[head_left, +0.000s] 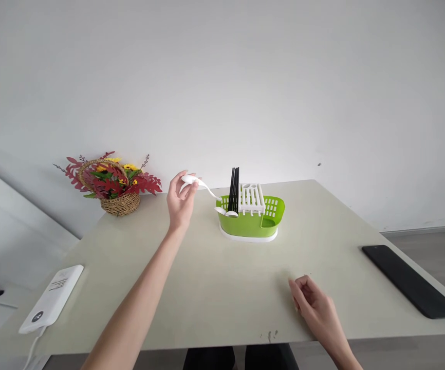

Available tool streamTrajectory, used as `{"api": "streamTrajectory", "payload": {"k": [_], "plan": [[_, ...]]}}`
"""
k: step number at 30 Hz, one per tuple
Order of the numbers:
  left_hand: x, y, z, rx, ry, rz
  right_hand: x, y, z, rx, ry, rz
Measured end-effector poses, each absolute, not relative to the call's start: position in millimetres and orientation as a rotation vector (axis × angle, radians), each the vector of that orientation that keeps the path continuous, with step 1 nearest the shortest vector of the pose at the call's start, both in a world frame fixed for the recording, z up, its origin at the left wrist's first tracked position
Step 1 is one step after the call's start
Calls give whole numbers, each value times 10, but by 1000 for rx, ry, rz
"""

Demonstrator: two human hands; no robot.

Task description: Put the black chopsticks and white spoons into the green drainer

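Observation:
My left hand [181, 201] is closed on a white spoon [203, 185], raised left of a green cutlery basket [241, 225]. The spoon's far end comes close to the basket's left rim; whether they touch I cannot tell. In the basket's left part stand several black chopsticks [233, 190], with white spoon bowls [230, 214] at their foot. A white slotted rack [252, 198] sits across the middle of the basket. Near the front edge of the table, my right hand [312, 302] rests with its fingers curled in and nothing seen in them.
The pale table [215, 293] stands against a white wall. A wicker basket of artificial flowers [120, 203] is at the back left. At the left edge lies a white power bank [53, 298] with a cable. A black phone [411, 280] lies at the right edge.

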State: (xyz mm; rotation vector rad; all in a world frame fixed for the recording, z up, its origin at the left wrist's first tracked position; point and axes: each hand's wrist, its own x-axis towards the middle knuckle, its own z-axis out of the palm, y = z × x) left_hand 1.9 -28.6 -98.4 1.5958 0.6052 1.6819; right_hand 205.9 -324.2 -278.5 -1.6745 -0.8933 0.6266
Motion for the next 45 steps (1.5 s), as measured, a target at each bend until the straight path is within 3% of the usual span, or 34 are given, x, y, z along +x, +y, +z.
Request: {"api": "streamTrajectory", "payload": {"k": [20, 38, 45], "plan": [[11, -292, -1544, 1737, 666, 1208, 2115, -3248, -2742, -1695, -923, 736], [-89, -342, -1599, 1885, 751, 1128, 2045, -3225, -2747, -1754, -902, 576], [-441, -285, -1809, 1672, 964, 1306, 2064, -3241, -2799, -1763, -919, 617]]}}
